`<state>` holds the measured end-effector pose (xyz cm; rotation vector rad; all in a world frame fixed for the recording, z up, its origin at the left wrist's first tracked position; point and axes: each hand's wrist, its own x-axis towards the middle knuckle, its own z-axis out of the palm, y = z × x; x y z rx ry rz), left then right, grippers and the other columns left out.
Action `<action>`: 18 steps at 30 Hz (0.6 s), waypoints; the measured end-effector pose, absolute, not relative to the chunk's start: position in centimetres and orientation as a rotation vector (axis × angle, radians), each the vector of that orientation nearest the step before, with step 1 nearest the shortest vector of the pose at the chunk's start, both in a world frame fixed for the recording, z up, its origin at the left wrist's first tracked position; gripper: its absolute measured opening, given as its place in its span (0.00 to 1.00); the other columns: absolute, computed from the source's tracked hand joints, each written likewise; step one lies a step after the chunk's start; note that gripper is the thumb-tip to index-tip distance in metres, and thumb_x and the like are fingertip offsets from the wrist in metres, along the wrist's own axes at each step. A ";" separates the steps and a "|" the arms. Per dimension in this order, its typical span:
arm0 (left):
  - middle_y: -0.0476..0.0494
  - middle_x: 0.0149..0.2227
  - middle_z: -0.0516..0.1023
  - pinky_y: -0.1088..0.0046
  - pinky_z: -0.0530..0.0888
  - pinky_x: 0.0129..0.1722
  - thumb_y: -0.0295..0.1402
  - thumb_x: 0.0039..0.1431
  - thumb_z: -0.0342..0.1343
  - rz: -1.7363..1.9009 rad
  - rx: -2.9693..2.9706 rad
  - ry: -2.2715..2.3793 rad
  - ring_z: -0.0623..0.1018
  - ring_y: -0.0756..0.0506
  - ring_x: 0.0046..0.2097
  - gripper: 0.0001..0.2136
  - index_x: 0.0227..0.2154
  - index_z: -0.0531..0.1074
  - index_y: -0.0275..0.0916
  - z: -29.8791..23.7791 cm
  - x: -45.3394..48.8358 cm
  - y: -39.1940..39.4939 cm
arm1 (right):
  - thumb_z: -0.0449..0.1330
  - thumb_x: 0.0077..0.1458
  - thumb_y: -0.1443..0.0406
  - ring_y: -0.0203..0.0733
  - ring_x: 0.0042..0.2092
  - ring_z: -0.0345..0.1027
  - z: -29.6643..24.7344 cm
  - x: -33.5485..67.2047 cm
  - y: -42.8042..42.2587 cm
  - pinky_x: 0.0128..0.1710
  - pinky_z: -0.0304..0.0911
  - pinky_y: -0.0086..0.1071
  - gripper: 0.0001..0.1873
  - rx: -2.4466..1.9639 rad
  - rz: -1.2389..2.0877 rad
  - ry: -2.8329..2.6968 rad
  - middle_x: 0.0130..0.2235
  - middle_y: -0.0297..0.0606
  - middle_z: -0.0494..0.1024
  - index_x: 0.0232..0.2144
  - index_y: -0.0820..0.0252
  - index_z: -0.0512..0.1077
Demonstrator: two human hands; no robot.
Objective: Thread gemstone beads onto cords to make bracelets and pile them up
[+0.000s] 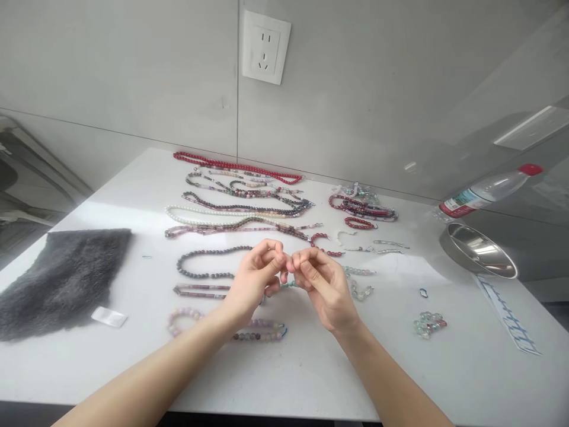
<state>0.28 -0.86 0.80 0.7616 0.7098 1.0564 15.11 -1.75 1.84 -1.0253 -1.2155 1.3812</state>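
Observation:
My left hand point(254, 277) and my right hand point(328, 289) meet above the middle of the table, fingertips pinched and touching. Whatever they hold between them is too small or hidden to make out. Just below the fingertips, a few turquoise beads point(291, 284) show between the hands. A dark bead strand point(189, 255) curves out to the left of my left hand. Under my left forearm lies a strand of pale purple beads point(178, 317), partly covered. Clear bead strands point(362, 290) rest just beyond my right hand.
Several bead strands, one of them red point(235, 165), lie along the back of the white table point(320, 379). A dark furry cloth point(66, 279) and a small white packet point(109, 316) are left. At right are a metal bowl point(482, 249), a tilted bottle point(484, 193) and loose clear beads point(429, 324).

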 end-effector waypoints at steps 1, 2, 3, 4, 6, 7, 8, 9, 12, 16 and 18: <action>0.51 0.29 0.71 0.82 0.54 0.20 0.43 0.59 0.58 1.060 0.784 0.724 0.67 0.54 0.27 0.13 0.33 0.63 0.41 0.7 0.2 -0.8 | 0.62 0.57 0.57 0.35 0.27 0.58 1.8 15.1 -1.8 0.24 0.54 0.31 0.11 -1.020 1.354 -1.251 0.32 0.37 0.70 0.32 0.58 0.67; 0.51 0.28 0.72 0.82 0.55 0.20 0.42 0.59 0.58 1.065 0.813 0.736 0.67 0.54 0.27 0.12 0.33 0.63 0.41 0.6 0.2 -0.7 | 0.61 0.58 0.58 0.36 0.29 0.60 1.8 15.2 -1.8 0.24 0.54 0.31 0.10 -1.018 1.320 -1.290 0.31 0.37 0.70 0.32 0.58 0.68; 0.51 0.28 0.72 0.82 0.57 0.21 0.41 0.60 0.57 1.070 0.850 0.743 0.67 0.54 0.27 0.11 0.33 0.63 0.41 0.5 0.1 -0.7 | 0.61 0.58 0.59 0.37 0.30 0.62 1.7 15.2 -1.8 0.25 0.56 0.31 0.09 -1.020 1.282 -1.332 0.31 0.37 0.70 0.32 0.58 0.68; 0.50 0.27 0.72 0.81 0.58 0.22 0.39 0.61 0.57 1.072 0.896 0.751 0.67 0.54 0.27 0.10 0.33 0.63 0.40 0.4 0.1 -0.7 | 0.60 0.59 0.60 0.37 0.30 0.63 1.7 15.3 -1.8 0.26 0.57 0.32 0.08 -1.027 1.242 -1.376 0.31 0.37 0.71 0.32 0.58 0.68; 0.50 0.26 0.72 0.79 0.63 0.26 0.36 0.62 0.55 1.084 1.001 0.774 0.68 0.53 0.28 0.07 0.33 0.64 0.40 0.2 0.0 -0.7 | 0.59 0.60 0.62 0.37 0.31 0.65 1.8 15.5 -1.9 0.29 0.61 0.33 0.06 -1.057 1.169 -1.461 0.30 0.35 0.71 0.32 0.58 0.68; 0.50 0.26 0.72 0.78 0.64 0.28 0.34 0.62 0.54 1.092 1.056 0.788 0.68 0.52 0.28 0.05 0.33 0.64 0.40 0.2 0.0 -0.7 | 0.58 0.61 0.63 0.38 0.32 0.66 1.8 15.6 -1.9 0.31 0.62 0.33 0.06 -1.076 1.137 -1.503 0.30 0.35 0.71 0.31 0.58 0.69; 0.50 0.26 0.72 0.76 0.66 0.30 0.33 0.62 0.53 1.095 1.108 0.804 0.68 0.52 0.29 0.04 0.33 0.65 0.40 0.1 0.0 -0.7 | 0.58 0.61 0.64 0.38 0.32 0.67 1.9 15.8 -1.9 0.32 0.63 0.33 0.06 -1.097 1.110 -1.543 0.30 0.35 0.71 0.31 0.58 0.68; 0.50 0.26 0.72 0.75 0.66 0.32 0.31 0.62 0.52 1.095 1.155 0.821 0.68 0.51 0.30 0.03 0.33 0.65 0.40 0.1 0.0 -0.8 | 0.57 0.62 0.65 0.38 0.33 0.68 1.9 15.9 -1.9 0.33 0.64 0.34 0.06 -1.118 1.088 -1.585 0.30 0.35 0.71 0.31 0.58 0.68; 0.51 0.26 0.71 0.74 0.66 0.33 0.28 0.62 0.49 1.056 1.265 0.875 0.69 0.50 0.30 0.03 0.32 0.65 0.41 0.1 -0.2 -0.8 | 0.54 0.63 0.67 0.39 0.34 0.68 1.8 16.2 -1.8 0.35 0.65 0.34 0.07 -1.176 1.054 -1.707 0.31 0.35 0.72 0.31 0.58 0.68; 0.52 0.25 0.71 0.76 0.65 0.32 0.25 0.60 0.47 0.998 1.404 0.950 0.69 0.51 0.30 0.05 0.31 0.65 0.41 0.3 -0.4 -0.7 | 0.53 0.62 0.70 0.39 0.35 0.68 1.7 16.5 -1.7 0.36 0.64 0.33 0.07 -1.249 1.028 -1.815 0.31 0.35 0.73 0.31 0.57 0.67; 0.52 0.25 0.70 0.77 0.63 0.30 0.24 0.60 0.46 0.982 1.467 0.981 0.68 0.51 0.29 0.07 0.32 0.65 0.41 0.4 -0.5 -0.6 | 0.53 0.62 0.70 0.38 0.34 0.68 1.8 16.5 -1.7 0.35 0.63 0.32 0.07 -1.271 1.028 -1.835 0.31 0.34 0.73 0.31 0.57 0.67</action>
